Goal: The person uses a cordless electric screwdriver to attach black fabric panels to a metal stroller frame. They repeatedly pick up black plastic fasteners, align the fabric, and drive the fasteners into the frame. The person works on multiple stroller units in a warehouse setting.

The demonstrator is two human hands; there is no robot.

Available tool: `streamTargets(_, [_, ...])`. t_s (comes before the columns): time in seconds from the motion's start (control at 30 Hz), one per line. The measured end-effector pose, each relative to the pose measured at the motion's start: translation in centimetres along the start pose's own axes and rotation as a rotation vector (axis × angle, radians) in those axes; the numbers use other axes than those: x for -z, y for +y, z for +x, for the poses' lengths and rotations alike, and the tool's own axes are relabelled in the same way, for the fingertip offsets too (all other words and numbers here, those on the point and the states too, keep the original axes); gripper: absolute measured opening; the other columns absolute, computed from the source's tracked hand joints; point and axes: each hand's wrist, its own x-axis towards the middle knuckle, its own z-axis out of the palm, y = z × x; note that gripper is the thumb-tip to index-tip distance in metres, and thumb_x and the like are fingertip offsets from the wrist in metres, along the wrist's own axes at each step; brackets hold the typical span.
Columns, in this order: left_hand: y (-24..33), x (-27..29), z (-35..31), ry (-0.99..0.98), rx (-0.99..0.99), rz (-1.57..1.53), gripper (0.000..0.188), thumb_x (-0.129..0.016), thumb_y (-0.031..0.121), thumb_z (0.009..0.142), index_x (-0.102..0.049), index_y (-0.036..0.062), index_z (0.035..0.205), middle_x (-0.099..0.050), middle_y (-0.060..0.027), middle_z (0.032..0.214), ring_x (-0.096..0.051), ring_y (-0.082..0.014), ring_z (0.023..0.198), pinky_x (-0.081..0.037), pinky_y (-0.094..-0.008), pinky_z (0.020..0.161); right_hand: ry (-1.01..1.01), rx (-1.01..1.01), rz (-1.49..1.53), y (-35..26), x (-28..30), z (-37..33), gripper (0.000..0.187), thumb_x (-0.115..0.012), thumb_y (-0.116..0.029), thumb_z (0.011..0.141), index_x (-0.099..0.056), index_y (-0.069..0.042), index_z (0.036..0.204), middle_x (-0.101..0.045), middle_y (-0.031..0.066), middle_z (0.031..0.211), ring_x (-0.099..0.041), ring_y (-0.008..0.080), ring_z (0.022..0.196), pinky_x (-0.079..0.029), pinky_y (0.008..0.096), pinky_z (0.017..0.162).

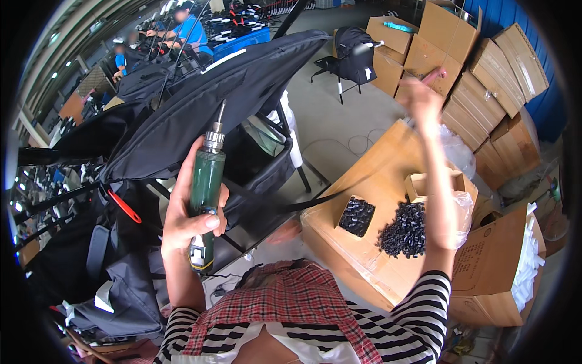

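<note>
My left hand (193, 209) is wrapped round a green electric screwdriver (207, 182), its bit pointing up and away from me. Just beyond the bit spreads the black fabric canopy (224, 85) of a stroller. My right arm reaches out over the cardboard box at the right. My right hand (422, 97) is smeared by motion, so its grip cannot be made out. A black strap (315, 202) runs from the stroller toward the right and blurs out below that hand; whether the two connect is unclear.
On the large cardboard box (327, 224) lie a pile of small black parts (407, 229), a small carton of black pieces (356, 217) and another small carton (418, 187). Flattened cartons (485, 85) lean at the right. Another stroller (354, 57) stands ahead. People in blue work far left.
</note>
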Motion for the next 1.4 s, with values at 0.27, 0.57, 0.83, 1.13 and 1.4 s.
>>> streamTargets(0.27, [0.1,-0.2,-0.2,0.003,0.014,-0.038,0.120,-0.085,0.007,0.067,-0.012,0.0143,0.162,-0.059,-0.0121,0.084,-0.065,-0.0176,0.053,-0.054,-0.0289,0.049,-0.048,0.435,0.182,-14.8,-19.9,-10.1,0.027,-0.060,-0.020,0.097,-0.062,-0.001,0.078,-0.065,0.0211,0.066,-0.066,0.0425,0.061,-0.055,0.0504,0.058])
streamTargets(0.57, [0.3,-0.4,-0.3,0.000,0.024,-0.043,0.118,-0.084,0.006,0.067,-0.013,0.0149,0.162,-0.057,-0.0107,0.083,-0.061,-0.0147,0.054,-0.053,-0.0277,0.051,0.012,0.437,0.009,-15.5,-20.5,-9.1,0.027,-0.060,-0.020,0.096,-0.061,-0.002,0.076,-0.064,0.0196,0.060,-0.066,0.0387,0.055,-0.055,0.0470,0.054])
streamTargets(0.83, [0.5,0.0,0.0,-0.020,0.031,-0.034,0.118,-0.083,0.004,0.069,-0.011,0.0148,0.162,-0.056,-0.0098,0.082,-0.059,-0.0138,0.055,-0.053,-0.0271,0.051,0.144,0.695,0.067,-14.2,-20.5,-10.4,0.023,-0.070,-0.020,0.090,-0.072,-0.007,0.110,-0.065,0.0101,0.063,-0.065,0.0285,0.053,-0.052,0.0388,0.049])
streamTargets(1.13, [0.4,0.6,0.5,-0.038,0.024,-0.050,0.117,-0.081,0.003,0.069,-0.010,0.0125,0.162,-0.055,-0.0104,0.083,-0.059,-0.0130,0.055,-0.053,-0.0264,0.052,-0.095,0.973,-0.626,-13.2,-17.4,-6.9,0.036,-0.061,-0.014,0.086,-0.065,-0.008,0.122,-0.064,0.0046,0.069,-0.068,0.0199,0.057,-0.052,0.0308,0.049])
streamTargets(1.4, [0.2,0.6,0.6,-0.045,0.017,-0.023,0.117,-0.083,0.006,0.069,-0.011,0.0132,0.162,-0.056,-0.0111,0.084,-0.060,-0.0140,0.054,-0.053,-0.0261,0.051,-0.054,1.131,-0.568,-13.8,-16.1,-6.9,0.043,-0.060,-0.010,0.080,-0.066,0.002,0.121,-0.064,0.0038,0.068,-0.066,0.0159,0.057,-0.052,0.0319,0.048])
